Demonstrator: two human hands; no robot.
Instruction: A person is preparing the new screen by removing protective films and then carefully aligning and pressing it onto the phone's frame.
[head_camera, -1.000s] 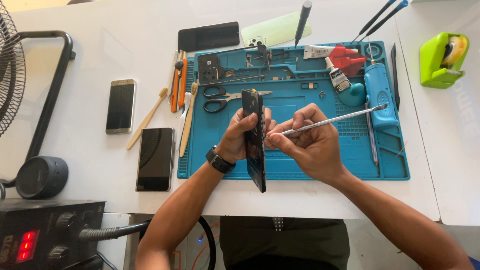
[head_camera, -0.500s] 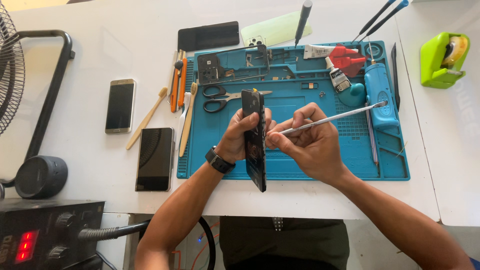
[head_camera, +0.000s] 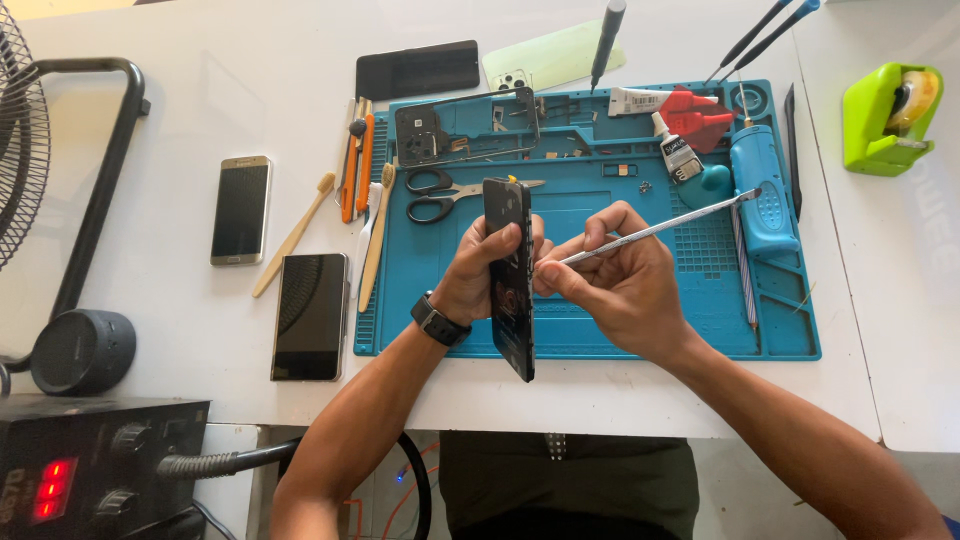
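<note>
You are still gripping the dark phone (head_camera: 510, 275) on edge in your left hand (head_camera: 478, 275) above the blue mat (head_camera: 780, 320), unchanged, while your right hand (head_camera: 625, 290) is pinching the metal spudger (head_camera: 660, 228) against its edge, so prying is continuing.

Glossy black phone (head_camera: 509, 270), shiny metal spudger (head_camera: 655, 229), matt blue rubbery mat (head_camera: 700, 310).

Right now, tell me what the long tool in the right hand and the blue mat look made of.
Long tool: looks like metal, thin and flat, silvery with a bright sheen along its length. Blue mat: probably silicone or soft rubber, with a matte finish, moulded grid squares and shallow trays; the picture alone cannot confirm it.
</note>
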